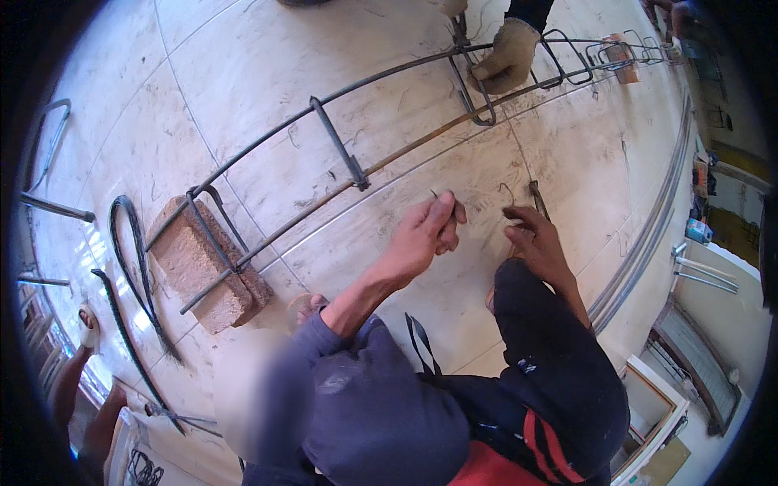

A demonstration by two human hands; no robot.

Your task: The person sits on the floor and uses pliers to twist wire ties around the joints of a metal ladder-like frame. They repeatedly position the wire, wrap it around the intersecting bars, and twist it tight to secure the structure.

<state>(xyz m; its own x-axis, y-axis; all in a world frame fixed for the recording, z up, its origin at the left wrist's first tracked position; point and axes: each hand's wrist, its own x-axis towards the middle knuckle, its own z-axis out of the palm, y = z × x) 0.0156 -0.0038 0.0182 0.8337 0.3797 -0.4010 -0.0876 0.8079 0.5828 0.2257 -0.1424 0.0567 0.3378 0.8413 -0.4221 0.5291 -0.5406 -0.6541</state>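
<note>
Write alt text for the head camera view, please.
A person's bare left hand and right hand hover above a pale tiled floor beside a long ladder-like frame of dark metal rods, its left end resting on reddish-brown bricks. Another person's hand in a dirty beige glove touches the frame.

The dark sliver [433, 194] in the left hand [423, 233] is too small to identify. The top edge crops 1 dark sleeve [531, 10].

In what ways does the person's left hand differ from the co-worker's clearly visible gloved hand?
The left hand is bare, while the co-worker's hand is gloved. The left hand comes in from below; the co-worker's hand reaches in from the top. The left hand is apart from the steel frame, but the co-worker's hand is at one of its loops. Both have bent fingers.
</note>
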